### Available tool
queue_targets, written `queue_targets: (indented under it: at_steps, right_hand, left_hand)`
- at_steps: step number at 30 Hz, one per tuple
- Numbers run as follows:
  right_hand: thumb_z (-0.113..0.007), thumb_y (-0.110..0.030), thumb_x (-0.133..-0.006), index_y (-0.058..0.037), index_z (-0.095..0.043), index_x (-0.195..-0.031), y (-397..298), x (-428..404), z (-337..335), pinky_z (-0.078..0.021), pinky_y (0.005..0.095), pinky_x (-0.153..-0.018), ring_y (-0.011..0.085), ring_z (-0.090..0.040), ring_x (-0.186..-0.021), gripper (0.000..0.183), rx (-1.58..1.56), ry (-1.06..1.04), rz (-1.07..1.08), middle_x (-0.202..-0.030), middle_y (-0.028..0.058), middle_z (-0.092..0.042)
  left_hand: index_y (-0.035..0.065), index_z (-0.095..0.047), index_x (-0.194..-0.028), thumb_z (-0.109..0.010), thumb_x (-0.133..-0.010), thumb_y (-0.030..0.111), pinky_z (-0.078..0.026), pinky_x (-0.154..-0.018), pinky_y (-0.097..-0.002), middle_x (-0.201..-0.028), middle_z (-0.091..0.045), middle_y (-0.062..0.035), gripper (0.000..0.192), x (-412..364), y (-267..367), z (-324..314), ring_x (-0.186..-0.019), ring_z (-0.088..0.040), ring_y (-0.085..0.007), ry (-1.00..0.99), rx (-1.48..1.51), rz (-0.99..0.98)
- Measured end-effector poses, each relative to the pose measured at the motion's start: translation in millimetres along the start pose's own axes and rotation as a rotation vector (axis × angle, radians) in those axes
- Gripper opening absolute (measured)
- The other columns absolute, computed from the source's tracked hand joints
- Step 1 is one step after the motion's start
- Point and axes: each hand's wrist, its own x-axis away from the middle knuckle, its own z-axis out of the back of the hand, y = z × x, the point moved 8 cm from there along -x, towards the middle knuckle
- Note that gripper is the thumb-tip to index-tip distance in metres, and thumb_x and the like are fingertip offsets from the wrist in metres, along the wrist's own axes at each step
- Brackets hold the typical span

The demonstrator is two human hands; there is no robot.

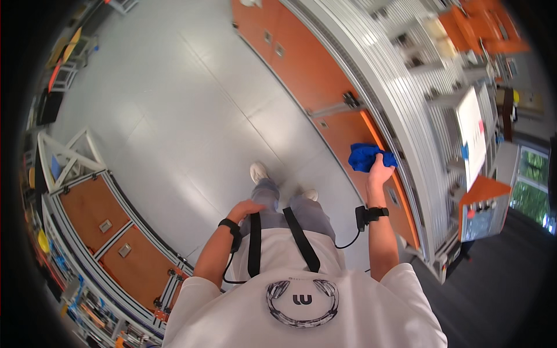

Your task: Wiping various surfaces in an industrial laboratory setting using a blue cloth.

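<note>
A crumpled blue cloth (364, 157) is gripped in my right hand (381, 171), which is held out to the right. Behind the cloth in this view is an orange cabinet panel (343, 130), below the ridged aluminium worktop (402, 104) of a long workbench. Whether the cloth touches the panel or the bench edge cannot be told. My left hand (247, 210) hangs in front of my left thigh, somewhat blurred, with loosely extended fingers and nothing visible in it. Black wrist straps with cables sit on both my forearms.
On the bench stand a white board (475, 135) and an orange control box (483, 209) with a screen. At left are a second orange-panelled cabinet (93, 209) and a white triangular frame (72, 158). Grey floor (174, 108) runs between the benches; a dark mat (491, 278) lies right.
</note>
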Motion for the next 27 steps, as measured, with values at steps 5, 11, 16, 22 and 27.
queue_targets:
  at_steps: [5, 11, 16, 22, 27]
  right_hand:
    - [-0.067, -0.017, -0.069, 0.0022, -0.052, -0.101, -29, 10, -93, -0.0418, 0.0325, -0.081, 0.0217, -0.055, -0.087, 0.040, 0.172, -0.112, 0.091, -0.093, 0.0114, -0.058]
    - [-0.069, -0.021, -0.067, 0.0060, -0.053, -0.101, -57, 26, -162, -0.0421, 0.0328, -0.083, 0.0241, -0.057, -0.092, 0.046, 0.277, -0.083, 0.082, -0.099, 0.0150, -0.059]
    - [-0.069, -0.024, -0.066, 0.0086, -0.052, -0.100, -45, 20, -199, -0.0441, 0.0370, -0.082, 0.0300, -0.058, -0.091, 0.050, 0.311, 0.008, 0.048, -0.097, 0.0196, -0.059]
    - [-0.068, -0.022, -0.067, 0.0126, -0.051, -0.098, -60, 25, -260, -0.0453, 0.0394, -0.080, 0.0340, -0.058, -0.089, 0.050, 0.274, 0.213, -0.027, -0.097, 0.0242, -0.058]
    - [-0.069, -0.018, -0.068, 0.0147, -0.048, -0.102, -70, 25, -305, -0.0441, 0.0403, -0.083, 0.0359, -0.056, -0.094, 0.052, 0.393, 0.331, -0.228, -0.102, 0.0263, -0.056]
  left_hand:
    - [0.0089, -0.053, -0.089, -0.063, -0.072, 0.043, -0.046, -0.062, -0.0328, -0.086, -0.052, -0.0066, 0.040, 43, -74, 43, -0.080, -0.053, -0.0171, -0.126, 0.723, 0.241]
    - [0.0079, -0.054, -0.096, -0.060, -0.077, 0.032, -0.047, -0.066, -0.0348, -0.092, -0.056, -0.0062, 0.031, 30, -156, 66, -0.083, -0.055, -0.0183, -0.012, 0.891, 0.222]
    - [0.0083, -0.052, -0.099, -0.053, -0.081, 0.028, -0.046, -0.068, -0.0335, -0.092, -0.056, -0.0040, 0.026, 36, -135, 108, -0.082, -0.055, -0.0175, -0.117, 0.903, 0.162]
    - [0.0081, -0.049, -0.114, -0.049, -0.083, 0.031, -0.043, -0.074, -0.0338, -0.106, -0.055, -0.0048, 0.039, 74, -106, 235, -0.093, -0.054, -0.0182, -0.004, 0.784, 0.055]
    - [0.0027, -0.055, -0.098, -0.056, -0.078, 0.042, -0.046, -0.067, -0.0329, -0.090, -0.057, -0.0077, 0.044, 77, -60, 338, -0.077, -0.056, -0.0216, 0.024, 0.578, 0.169]
